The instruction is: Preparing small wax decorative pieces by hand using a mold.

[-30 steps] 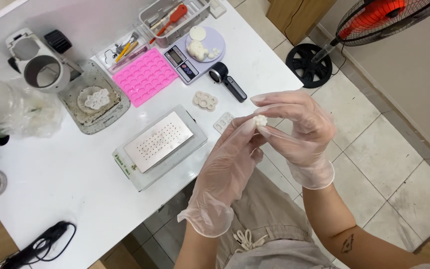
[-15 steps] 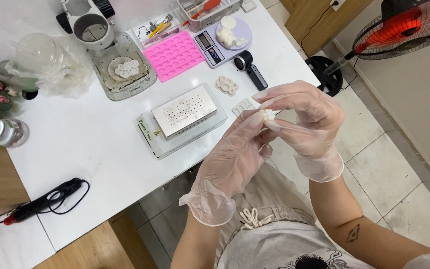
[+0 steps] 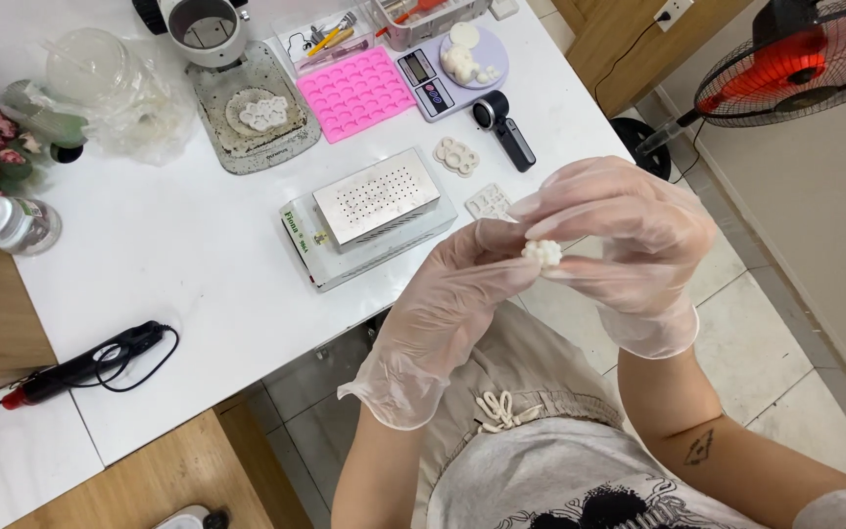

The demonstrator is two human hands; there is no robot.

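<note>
- Your left hand (image 3: 452, 304), in a clear glove, reaches up from below with its fingertips closed on the underside of the small white lump (image 3: 542, 254).
- Your right hand (image 3: 619, 230), also gloved, curls over from the right and pinches the same lump between thumb and forefinger.
- You hold the lump in the air, just off the near right edge of the white table (image 3: 178, 255), above your lap and the tiled floor (image 3: 785, 323).
- Nearest to your fingers on the table is a flat white moulded piece (image 3: 489, 201) at the very edge; a rounder white piece (image 3: 455, 156) lies just behind it.
- The steel box with a perforated top (image 3: 374, 211) sits left of your hands, close to the near edge.
- Farther back stand the pink silicone mould (image 3: 356, 92), a small scale (image 3: 443, 69) carrying white pieces, and a black handheld tool (image 3: 506, 132).
- Open tabletop lies left of the box, up to the black corded tool (image 3: 80, 367).
- A fan (image 3: 785, 59) stands well off to your right.
</note>
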